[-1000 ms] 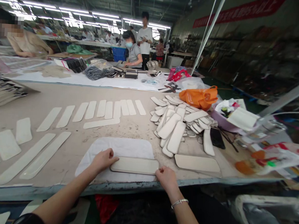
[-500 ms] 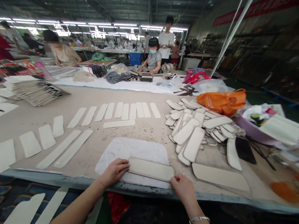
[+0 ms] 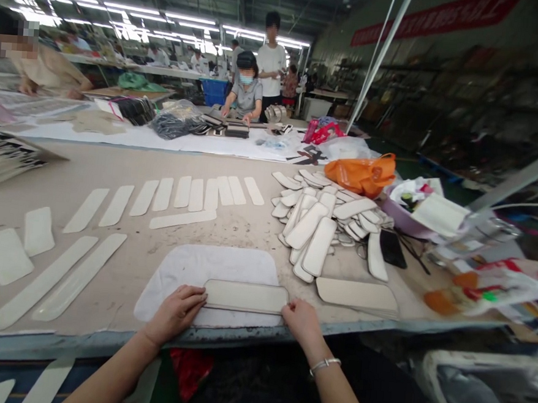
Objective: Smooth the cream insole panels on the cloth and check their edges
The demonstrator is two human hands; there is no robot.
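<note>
A long cream rounded panel [image 3: 245, 296] lies flat on a white cloth [image 3: 202, 269] at the table's near edge. My left hand [image 3: 176, 311] presses on the panel's left end with curled fingers. My right hand [image 3: 303, 321], a silver bracelet on its wrist, holds the panel's right end. Just right of the panel rests a short stack of similar cream panels [image 3: 355, 294].
A heap of smaller cream pieces [image 3: 319, 220] sits beyond the stack. Rows of cream strips [image 3: 184, 194] cover the middle and left of the beige table [image 3: 115, 160]. An orange bag [image 3: 359, 173], a purple basin [image 3: 401, 217] and clutter fill the right. People work at the far tables.
Both hands stay on the panel's ends. The left hand has slid slightly nearer the table edge. The view swung left and back again.
</note>
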